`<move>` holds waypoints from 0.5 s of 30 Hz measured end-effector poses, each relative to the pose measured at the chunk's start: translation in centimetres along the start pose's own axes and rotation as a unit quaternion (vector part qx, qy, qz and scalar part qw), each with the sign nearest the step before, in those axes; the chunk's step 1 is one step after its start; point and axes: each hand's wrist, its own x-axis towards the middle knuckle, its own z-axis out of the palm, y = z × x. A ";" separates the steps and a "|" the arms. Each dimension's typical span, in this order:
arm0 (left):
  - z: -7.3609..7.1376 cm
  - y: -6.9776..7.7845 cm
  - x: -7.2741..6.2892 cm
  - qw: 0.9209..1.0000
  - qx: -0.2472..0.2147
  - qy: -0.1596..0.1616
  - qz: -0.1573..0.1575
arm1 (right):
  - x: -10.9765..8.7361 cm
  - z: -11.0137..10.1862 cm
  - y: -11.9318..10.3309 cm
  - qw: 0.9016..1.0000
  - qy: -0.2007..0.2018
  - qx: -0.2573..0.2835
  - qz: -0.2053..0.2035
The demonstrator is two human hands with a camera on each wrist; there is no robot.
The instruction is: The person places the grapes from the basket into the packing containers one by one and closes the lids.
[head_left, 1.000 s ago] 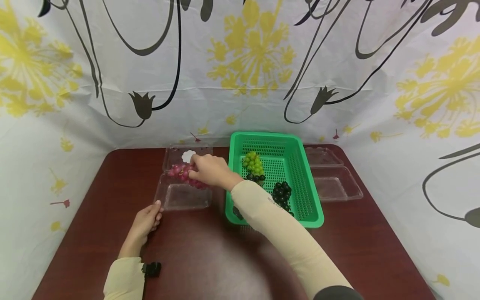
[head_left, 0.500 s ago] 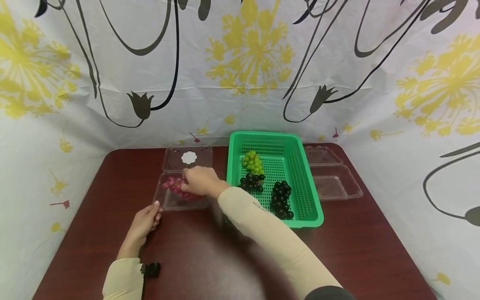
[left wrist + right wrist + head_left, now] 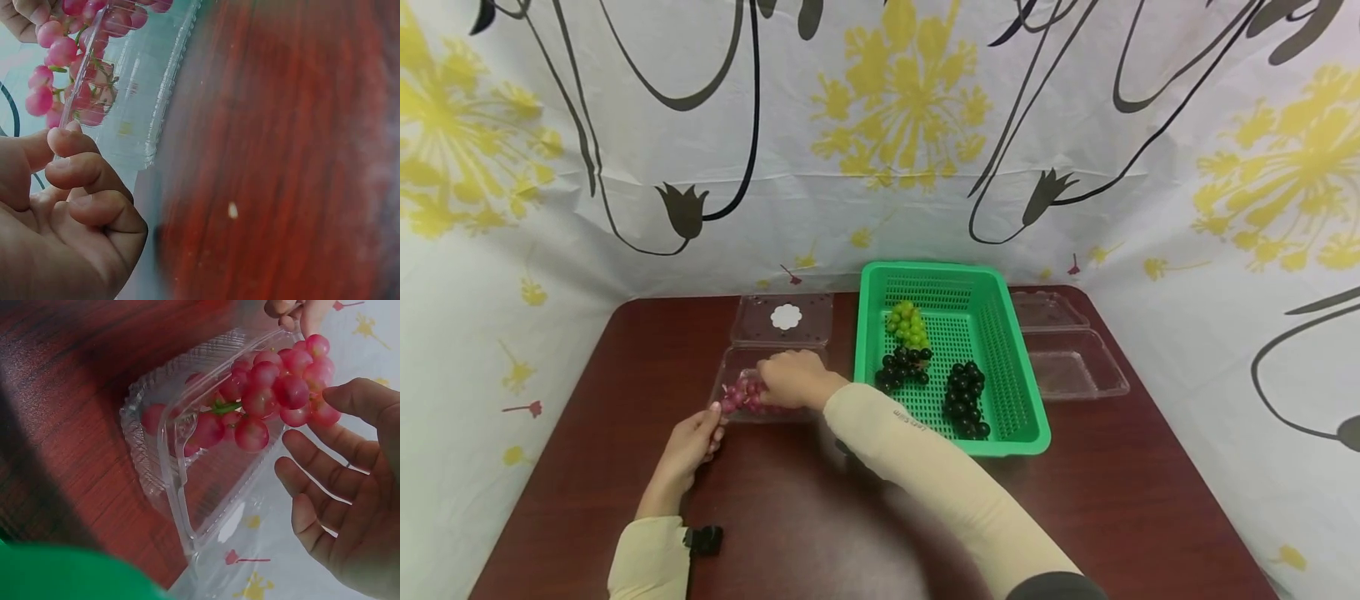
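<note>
A bunch of red grapes (image 3: 262, 394) lies partly inside a clear plastic clamshell container (image 3: 169, 440) on the left of the table. My right hand (image 3: 792, 379) is over the container, its thumb and index finger (image 3: 350, 447) pinching the grapes at one end of the bunch; the other fingers stand loosely bent. At the container's near left corner, my left hand (image 3: 692, 440) pinches the rim between thumb and curled fingers (image 3: 94, 175). The container's lid (image 3: 784, 320), bearing a white label, lies folded back behind it. In the head view my right hand hides part of the bunch.
A green plastic basket (image 3: 1033, 425) stands mid-table, holding a green grape bunch (image 3: 908, 325) and black grape bunches (image 3: 964, 400). Right of it lies a second open clear container (image 3: 1075, 364). A patterned white cloth (image 3: 880, 217) rises behind the brown table (image 3: 820, 517).
My right hand has come down and a little nearer with the red grapes, lowering them into the left container. The lid has shifted slightly right. My left hand has stayed at the rim.
</note>
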 end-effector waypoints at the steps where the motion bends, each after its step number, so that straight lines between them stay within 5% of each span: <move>1: 0.0 0.0 0.1 1.000 0.001 0.001 0.000 | 0.0 0.1 -0.1 1.000 -0.003 0.002 0.003; 15: 0.1 0.0 0.1 1.000 -0.003 -0.001 0.008 | 0.3 2.6 -0.7 0.999 -0.025 0.022 0.014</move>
